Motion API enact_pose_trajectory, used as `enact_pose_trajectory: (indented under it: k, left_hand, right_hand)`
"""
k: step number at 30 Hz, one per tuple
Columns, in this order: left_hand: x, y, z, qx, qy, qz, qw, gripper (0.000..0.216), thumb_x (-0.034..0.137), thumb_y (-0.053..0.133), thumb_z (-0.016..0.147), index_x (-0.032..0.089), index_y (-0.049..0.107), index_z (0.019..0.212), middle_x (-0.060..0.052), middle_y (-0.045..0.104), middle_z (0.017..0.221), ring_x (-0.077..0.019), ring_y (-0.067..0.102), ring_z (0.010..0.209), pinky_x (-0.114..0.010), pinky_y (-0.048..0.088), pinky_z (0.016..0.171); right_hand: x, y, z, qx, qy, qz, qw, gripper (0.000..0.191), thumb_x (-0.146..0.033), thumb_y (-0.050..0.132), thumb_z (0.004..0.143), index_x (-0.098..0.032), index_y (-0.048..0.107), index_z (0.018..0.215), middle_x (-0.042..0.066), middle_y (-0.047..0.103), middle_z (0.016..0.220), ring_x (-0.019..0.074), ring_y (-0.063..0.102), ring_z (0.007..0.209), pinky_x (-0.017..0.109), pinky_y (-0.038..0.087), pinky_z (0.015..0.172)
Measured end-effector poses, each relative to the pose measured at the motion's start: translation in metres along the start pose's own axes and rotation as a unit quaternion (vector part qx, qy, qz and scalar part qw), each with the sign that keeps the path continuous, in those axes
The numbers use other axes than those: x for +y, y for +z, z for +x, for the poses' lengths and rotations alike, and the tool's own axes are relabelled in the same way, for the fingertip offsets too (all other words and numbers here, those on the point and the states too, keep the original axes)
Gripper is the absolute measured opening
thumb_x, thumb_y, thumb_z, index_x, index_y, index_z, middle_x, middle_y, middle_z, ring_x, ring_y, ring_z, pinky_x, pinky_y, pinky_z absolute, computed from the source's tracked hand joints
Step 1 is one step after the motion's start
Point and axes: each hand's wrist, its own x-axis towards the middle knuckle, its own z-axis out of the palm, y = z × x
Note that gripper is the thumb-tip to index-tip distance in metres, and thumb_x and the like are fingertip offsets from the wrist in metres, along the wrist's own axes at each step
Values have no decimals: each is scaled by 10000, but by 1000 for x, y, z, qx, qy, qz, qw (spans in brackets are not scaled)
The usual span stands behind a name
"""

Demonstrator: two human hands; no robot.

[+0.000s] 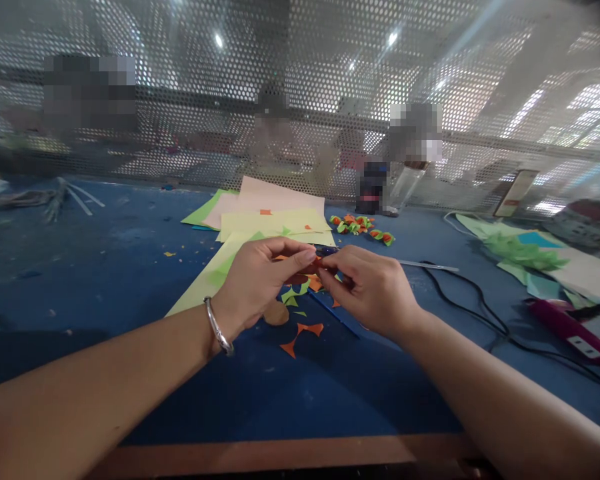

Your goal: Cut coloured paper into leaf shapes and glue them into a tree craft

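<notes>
Your left hand [260, 275] and right hand [373, 283] pinch one small orange paper piece [319, 263]. One round tan disc [276, 314] lies below your grip.

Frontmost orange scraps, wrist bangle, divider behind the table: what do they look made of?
Orange scraps: likely matte paper; thin, flat, sharp-cut edges.
Bangle: probably polished metal; silvery highlights.
Divider: perforated sheet, metal or plastic; regular see-through holes don't settle which.

Both bare forearms [125, 383] slant inward; the left hand [263, 280] and right hand [373, 283] sit close together, fingers [293, 248] bent, thumb tips [309, 257] near each other.
</notes>
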Motion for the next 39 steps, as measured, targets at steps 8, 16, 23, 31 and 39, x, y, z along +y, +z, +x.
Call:
enact_pose_trajectory:
  k: [8, 16, 23, 31, 39]
  left_hand:
    - [-5, -5, 4, -28, -2, -4, 1000, 235, 411, 803, 787, 204, 794, 897, -46, 767, 904, -149, 690, 810, -269, 568, 784]
    - [-3, -5, 5, -36, -16, -14, 999, 250, 408, 823, 763, 200, 802, 900, -65, 779, 959, -173, 701, 849, -322, 575, 860]
    - [-3, -6, 6, -36, -18, -12, 999, 233, 387, 813, 776, 193, 798, 905, -78, 775, 954, -187, 708, 858, -337, 575, 835]
    - [-2, -7, 6, -37, 8, -23, 999, 231, 366, 804, 790, 176, 704, 877, -34, 713, 878, -155, 683, 819, -321, 563, 823]
    - [0, -7, 6, -45, 13, 8, 999, 247, 409, 795, 788, 183, 716, 849, -47, 713, 874, -177, 664, 835, -321, 555, 813]
  right_hand:
    - [2, -1, -2, -11, 21, 28, 999, 188, -306, 620, 962, -153, 728, 950, 26, 693, 797, 122, 601, 648, 252, 426, 578]
    - [3, -1, 0, -16, 52, 46, 997, 186, -305, 626, 951, -156, 738, 954, 32, 695, 809, 117, 584, 624, 251, 420, 571]
    - [2, -3, 0, -23, 78, 59, 995, 148, -281, 633, 936, -176, 737, 936, 25, 701, 814, 110, 577, 605, 248, 433, 575]
    - [3, -3, 0, -17, 82, 70, 994, 137, -268, 636, 929, -171, 733, 929, 24, 693, 815, 103, 573, 598, 242, 437, 573]
    - [6, -3, 0, -11, 94, 75, 993, 100, -226, 647, 905, -181, 735, 918, 16, 689, 799, 114, 571, 624, 243, 427, 575]
